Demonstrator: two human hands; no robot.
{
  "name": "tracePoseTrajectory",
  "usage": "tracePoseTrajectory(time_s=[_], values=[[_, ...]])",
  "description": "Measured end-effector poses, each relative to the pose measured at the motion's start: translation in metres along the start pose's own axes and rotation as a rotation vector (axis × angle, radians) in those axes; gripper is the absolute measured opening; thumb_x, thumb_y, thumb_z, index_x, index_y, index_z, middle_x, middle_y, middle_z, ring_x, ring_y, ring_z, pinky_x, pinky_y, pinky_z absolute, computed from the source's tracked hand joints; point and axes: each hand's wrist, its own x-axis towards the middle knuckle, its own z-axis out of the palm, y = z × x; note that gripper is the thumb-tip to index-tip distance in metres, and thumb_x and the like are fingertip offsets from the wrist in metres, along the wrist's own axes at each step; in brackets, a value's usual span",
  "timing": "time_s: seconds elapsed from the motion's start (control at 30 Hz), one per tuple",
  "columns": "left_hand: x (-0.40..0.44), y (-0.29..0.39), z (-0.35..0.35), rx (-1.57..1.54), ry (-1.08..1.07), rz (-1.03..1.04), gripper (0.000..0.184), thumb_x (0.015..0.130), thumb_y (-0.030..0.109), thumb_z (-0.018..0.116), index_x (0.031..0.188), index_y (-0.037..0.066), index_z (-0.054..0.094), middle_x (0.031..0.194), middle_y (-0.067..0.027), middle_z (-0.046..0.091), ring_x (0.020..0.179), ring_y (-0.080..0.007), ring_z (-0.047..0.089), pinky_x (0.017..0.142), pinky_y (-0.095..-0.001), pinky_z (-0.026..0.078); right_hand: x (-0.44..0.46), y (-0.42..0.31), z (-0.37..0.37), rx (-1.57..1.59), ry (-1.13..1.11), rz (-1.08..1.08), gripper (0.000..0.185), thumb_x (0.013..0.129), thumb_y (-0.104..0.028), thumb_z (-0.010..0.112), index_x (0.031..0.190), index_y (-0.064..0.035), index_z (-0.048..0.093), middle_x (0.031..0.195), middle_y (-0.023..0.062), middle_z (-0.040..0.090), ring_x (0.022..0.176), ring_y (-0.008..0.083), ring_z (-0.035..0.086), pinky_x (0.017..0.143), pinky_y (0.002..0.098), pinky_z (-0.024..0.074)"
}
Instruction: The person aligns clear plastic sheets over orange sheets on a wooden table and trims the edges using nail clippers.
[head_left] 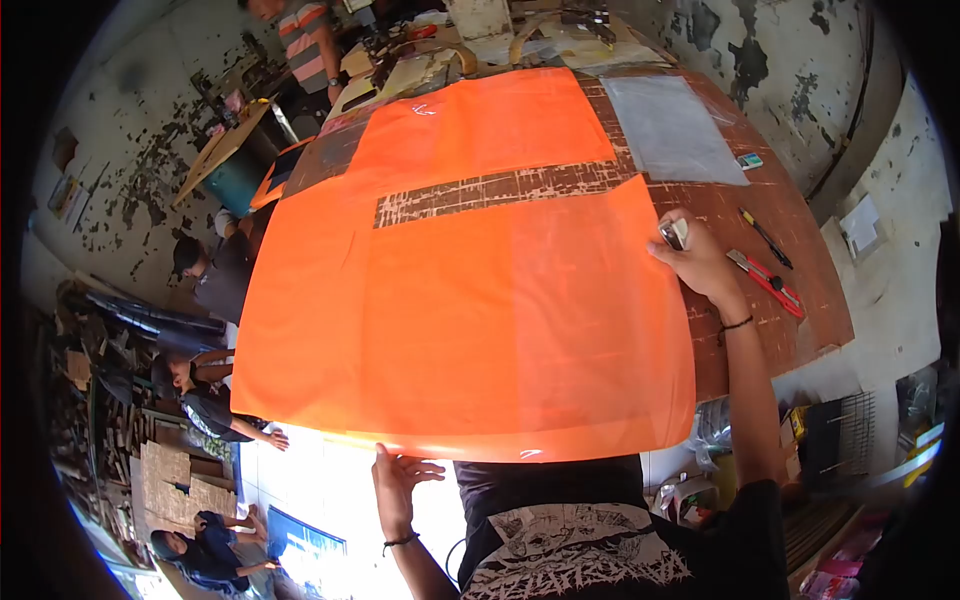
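A large orange sheet (430, 330) covers much of the table, its front edge hanging over in a curve toward my body. My left hand (397, 488) is below that edge, fingers spread, with a fingertip at or very near the sheet's rim. At the sheet's right side, my right hand (708, 265) is closed round a small shiny metal object (674, 234) with a pale part; its kind is not clear. A second orange piece (490, 125) lies farther back, beyond a strip of bare brown tabletop (480, 195).
Right of my right hand lie a red utility knife (768, 283) and a black pen (766, 238). A translucent grey sheet (685, 130) and a small eraser-like block (750, 161) lie farther back. Several people are on the left; one person (308, 45) stands at the far end.
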Motion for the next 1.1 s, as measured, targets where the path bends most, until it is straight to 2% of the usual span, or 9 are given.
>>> tracePoseTrajectory(time_s=[0.07, 0.23, 0.3, 0.37, 0.57, 0.7, 0.8, 0.9, 1.1], values=[[0.004, 0.002, 0.020, 0.107, 0.127, 0.097, 0.045, 0.098, 0.032, 0.045, 0.076, -0.005, 0.059, 0.060, -0.0143, 0.061, 0.052, -0.0209, 0.064, 0.048, -0.0303, 0.053, -0.017, -0.004, -0.012, 0.088, 0.013, -0.037, 0.026, 0.079, -0.011, 0.070, 0.096, -0.0035, 0.051, 0.075, -0.0015, 0.052, 0.071, 0.0073, 0.051, 0.061, 0.0239, 0.0427], [-0.013, 0.041, 0.035, 0.313, 0.066, 0.063, 0.039, 0.096, 0.021, 0.049, 0.069, -0.005, 0.058, 0.052, -0.0092, 0.059, 0.044, -0.0177, 0.060, 0.039, -0.0265, 0.046, -0.074, -0.024, -0.036, 0.336, 0.116, 0.045, 0.020, 0.084, -0.005, 0.065, 0.097, -0.0044, 0.049, 0.078, -0.0042, 0.045, 0.066, 0.0038, 0.041, 0.058, 0.0199, 0.0366], [-0.006, 0.058, 0.051, 0.506, 0.188, 0.481, 0.036, 0.095, 0.017, 0.051, 0.067, -0.006, 0.054, 0.047, -0.0063, 0.052, 0.036, -0.0135, 0.048, 0.037, -0.0256, 0.038, -0.091, -0.026, -0.040, 0.247, 0.197, 0.033, 0.020, 0.085, -0.005, 0.065, 0.097, -0.0041, 0.048, 0.080, -0.0038, 0.043, 0.067, 0.0034, 0.040, 0.060, 0.0184, 0.0354], [0.014, 0.085, 0.047, 0.939, 0.241, 0.576, 0.032, 0.094, 0.014, 0.052, 0.069, -0.005, 0.049, 0.047, -0.0043, 0.042, 0.040, -0.0118, 0.035, 0.041, -0.0270, 0.031, -0.104, -0.033, -0.038, 0.226, 0.268, 0.024, 0.020, 0.086, -0.006, 0.065, 0.097, -0.0042, 0.048, 0.080, -0.0040, 0.042, 0.068, 0.0032, 0.039, 0.061, 0.0180, 0.0345], [0.090, 0.162, 0.123, 0.451, -0.033, 1.100, 0.020, 0.094, 0.013, 0.051, 0.080, -0.002, 0.050, 0.064, -0.0021, 0.044, 0.060, -0.0087, 0.038, 0.053, -0.0258, 0.034, -0.152, -0.039, -0.024, 0.237, 0.712, 0.013, 0.021, 0.087, -0.010, 0.065, 0.098, -0.0055, 0.048, 0.079, -0.0044, 0.042, 0.068, 0.0028, 0.038, 0.061, 0.0174, 0.0322], [0.131, 0.197, 0.147, 0.239, -0.307, 0.996, 0.025, 0.095, 0.020, 0.052, 0.089, -0.003, 0.059, 0.075, 0.0014, 0.058, 0.069, -0.0063, 0.051, 0.064, -0.0221, 0.042, -0.189, -0.042, -0.006, 0.332, 1.019, 0.057, 0.022, 0.088, -0.012, 0.064, 0.101, -0.0061, 0.047, 0.084, -0.0021, 0.049, 0.070, 0.0040, 0.044, 0.063, 0.0169, 0.0362], [0.177, 0.210, 0.154, 0.286, -0.424, 0.739, 0.028, 0.095, 0.024, 0.053, 0.095, -0.002, 0.063, 0.084, -0.0016, 0.064, 0.075, -0.0067, 0.058, 0.066, -0.0217, 0.045, -0.201, -0.062, 0.018, 0.500, 1.147, 0.202, 0.021, 0.089, -0.014, 0.063, 0.103, -0.0092, 0.048, 0.082, -0.0013, 0.054, 0.060, 0.0023, 0.046, 0.046, 0.0153, 0.0328], [0.237, 0.205, 0.154, 0.197, -0.525, 0.439, 0.032, 0.094, 0.028, 0.054, 0.102, -0.002, 0.062, 0.090, -0.0039, 0.065, 0.077, -0.0094, 0.062, 0.069, -0.0240, 0.049, -0.204, -0.076, 0.043, 0.654, 1.019, 0.314, 0.021, 0.089, -0.013, 0.062, 0.101, -0.0130, 0.046, 0.069, -0.0036, 0.051, 0.041, 0.0011, 0.035, 0.032, 0.0175, 0.0213], [0.240, 0.174, 0.146, 0.373, -0.570, 0.039, 0.046, 0.090, 0.027, 0.059, 0.124, -0.001, 0.048, 0.115, -0.0092, 0.059, 0.100, -0.0152, 0.060, 0.081, -0.0305, 0.052, -0.202, -0.089, 0.080, 0.777, 0.823, 0.387, 0.025, 0.089, -0.011, 0.062, 0.104, -0.0102, 0.042, 0.062, -0.0022, 0.046, 0.038, 0.0036, 0.037, 0.032, 0.0185, 0.0252]])
